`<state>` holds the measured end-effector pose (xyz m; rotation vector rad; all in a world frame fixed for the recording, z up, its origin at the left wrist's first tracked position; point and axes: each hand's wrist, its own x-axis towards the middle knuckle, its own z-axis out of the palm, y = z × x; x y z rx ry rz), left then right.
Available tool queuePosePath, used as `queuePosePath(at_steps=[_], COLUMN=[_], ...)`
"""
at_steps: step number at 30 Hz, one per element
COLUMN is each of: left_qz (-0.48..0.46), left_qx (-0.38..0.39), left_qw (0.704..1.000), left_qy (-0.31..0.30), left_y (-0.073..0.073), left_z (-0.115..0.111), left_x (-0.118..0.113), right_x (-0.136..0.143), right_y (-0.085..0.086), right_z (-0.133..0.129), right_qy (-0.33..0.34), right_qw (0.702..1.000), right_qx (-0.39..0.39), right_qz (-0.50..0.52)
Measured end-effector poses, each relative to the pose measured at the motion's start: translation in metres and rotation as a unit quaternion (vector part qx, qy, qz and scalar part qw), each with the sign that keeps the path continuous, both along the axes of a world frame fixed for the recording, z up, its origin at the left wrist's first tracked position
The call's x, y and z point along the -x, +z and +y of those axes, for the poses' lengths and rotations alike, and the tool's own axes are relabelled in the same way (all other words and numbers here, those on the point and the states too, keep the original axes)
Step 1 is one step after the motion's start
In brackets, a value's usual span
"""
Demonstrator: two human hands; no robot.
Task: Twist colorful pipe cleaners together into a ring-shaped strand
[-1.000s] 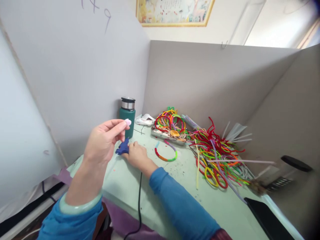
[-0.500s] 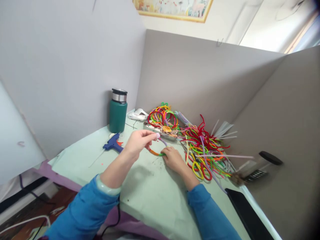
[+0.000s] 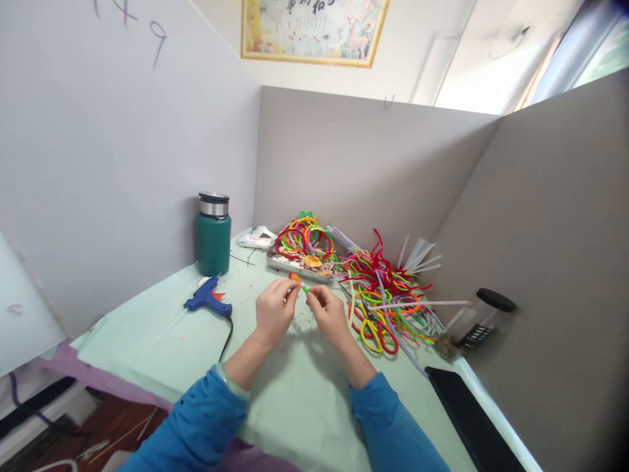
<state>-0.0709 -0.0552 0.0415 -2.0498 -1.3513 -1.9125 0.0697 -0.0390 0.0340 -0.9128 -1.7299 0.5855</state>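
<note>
Above the middle of the table, both hands pinch a small ring of fuzzy pipe cleaner (image 3: 295, 278), with orange and green parts showing between the fingers. My left hand (image 3: 275, 308) grips it from the left, thumb and fingertips together. From the right, my right hand (image 3: 327, 313) closes on its green part. The fingertips nearly meet, and they hide much of the ring. Beyond the hands, a shallow metal tray (image 3: 301, 270) holds several bright pipe-cleaner rings and small flat pieces. A tangled pile of pipe cleaners (image 3: 381, 272) lies to the right.
A blue glue gun (image 3: 202, 299) lies left of my hands, its black cord trailing toward the front edge. Behind it stands a green bottle (image 3: 213, 246). A clear container with a black lid (image 3: 496, 300) and a flat black object (image 3: 472, 413) are at right. Grey partitions (image 3: 354, 157) enclose the table.
My left hand has come down from its raised position, and both hands now pinch the ring close together. The ring has turned, so its orange and green parts show. The camera view has shifted.
</note>
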Motion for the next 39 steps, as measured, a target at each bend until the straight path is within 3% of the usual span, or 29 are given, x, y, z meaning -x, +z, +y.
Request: queuePosePath(at_steps=[5, 13, 17, 22, 26, 29, 32, 34, 39], left_qz=[0.107, 0.198, 0.219, 0.157, -0.035, -0.213, -0.333, -0.365, -0.408], left_qx=[-0.087, -0.121, -0.129, -0.069, 0.048, 0.166, 0.293, 0.337, 0.338], left_qw=[0.989, 0.963, 0.956, 0.982, 0.998, 0.961, 0.874, 0.829, 0.798], left_qy=[0.061, 0.137, 0.145, 0.077, 0.011, -0.065, -0.198, -0.258, -0.288], left_y=[-0.007, -0.008, -0.009, -0.010, -0.008, -0.004, -0.001, -0.002, -0.007], left_z=[0.000, 0.001, 0.001, -0.002, -0.003, -0.002, 0.000, 0.001, 0.003], left_x=[0.000, 0.000, 0.000, -0.003, -0.006, -0.007, -0.007, -0.007, -0.006], right_x=[0.004, 0.006, 0.006, 0.004, 0.004, 0.005, 0.008, 0.010, 0.013], right_y=[-0.002, -0.002, -0.001, 0.002, 0.004, 0.003, 0.001, -0.002, -0.006], right_z=[0.001, -0.001, -0.002, -0.004, -0.006, -0.007, -0.009, -0.009, -0.009], right_qy=[-0.018, -0.025, -0.030, -0.040, -0.050, -0.050, -0.049, -0.051, -0.035], right_qw=[0.999, 0.999, 0.998, 0.999, 0.998, 0.998, 0.998, 0.998, 0.998], right_qx=[0.017, 0.025, 0.023, 0.017, 0.015, 0.003, -0.022, -0.035, -0.038], right_qz=[0.033, 0.040, 0.041, 0.033, 0.031, 0.029, 0.013, 0.000, -0.019])
